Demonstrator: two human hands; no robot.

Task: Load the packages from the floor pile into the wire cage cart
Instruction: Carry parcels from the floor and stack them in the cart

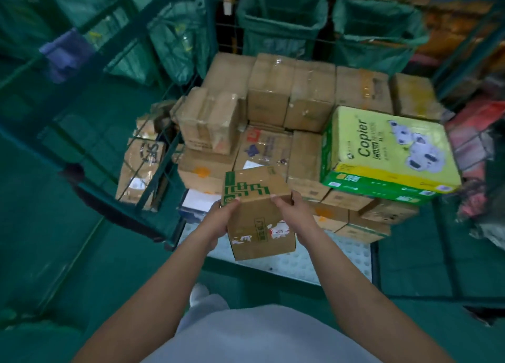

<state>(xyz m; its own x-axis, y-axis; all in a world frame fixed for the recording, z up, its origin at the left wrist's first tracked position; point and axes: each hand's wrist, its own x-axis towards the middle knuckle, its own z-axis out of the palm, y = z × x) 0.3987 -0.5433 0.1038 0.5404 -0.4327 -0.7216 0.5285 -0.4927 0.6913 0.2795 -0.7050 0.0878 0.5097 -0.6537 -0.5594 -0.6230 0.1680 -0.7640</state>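
I see my left hand (pixel 222 217) and right hand (pixel 290 209) each curled round a side of a small cardboard box (pixel 259 212) (green printing on top), held over the front edge of the wire cage cart (pixel 328 264), before stacked packages (pixel 300 103).

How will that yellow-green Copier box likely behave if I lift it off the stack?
The Copier box looks like a full carton of paper, so probably heavy for its size. Its printed faces look glossy, perhaps slippery. It lies tilted across uneven brown boxes, so it may slide or tip when nudged.
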